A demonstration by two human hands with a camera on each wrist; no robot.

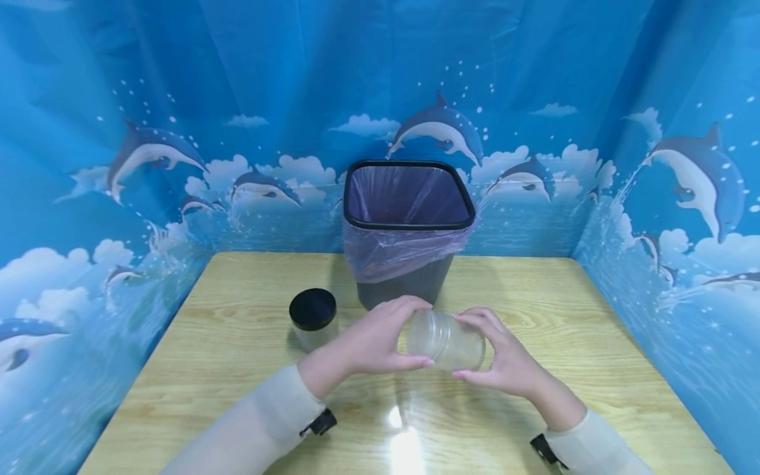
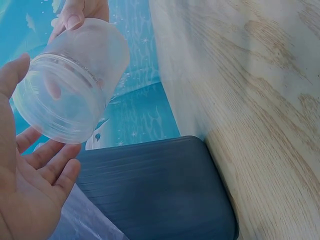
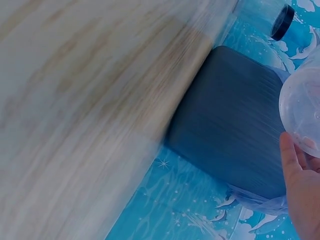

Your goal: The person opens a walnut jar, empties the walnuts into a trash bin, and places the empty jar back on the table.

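A clear plastic jar (image 1: 450,340) lies tilted sideways in the air between the hands, its ridged, lidless mouth to the left. My right hand (image 1: 512,364) holds it near the base, thumb below and fingers above. My left hand (image 1: 380,338) is spread around the mouth end; in the left wrist view, the left fingers (image 2: 58,162) are loosely extended beside the rim. Whether they touch it I cannot tell. Nothing shows inside the jar. Only part of its base appears in the right wrist view, with the right fingertips against the edge.
Behind the hands stands a dark bin (image 1: 410,287) with a purple liner (image 1: 392,254) folded over its black rim. Another clear jar (image 1: 317,335) with a black lid (image 1: 313,309) stands upright left of it. A wooden table (image 1: 237,369) is bordered by blue dolphin-print curtains (image 1: 285,79).
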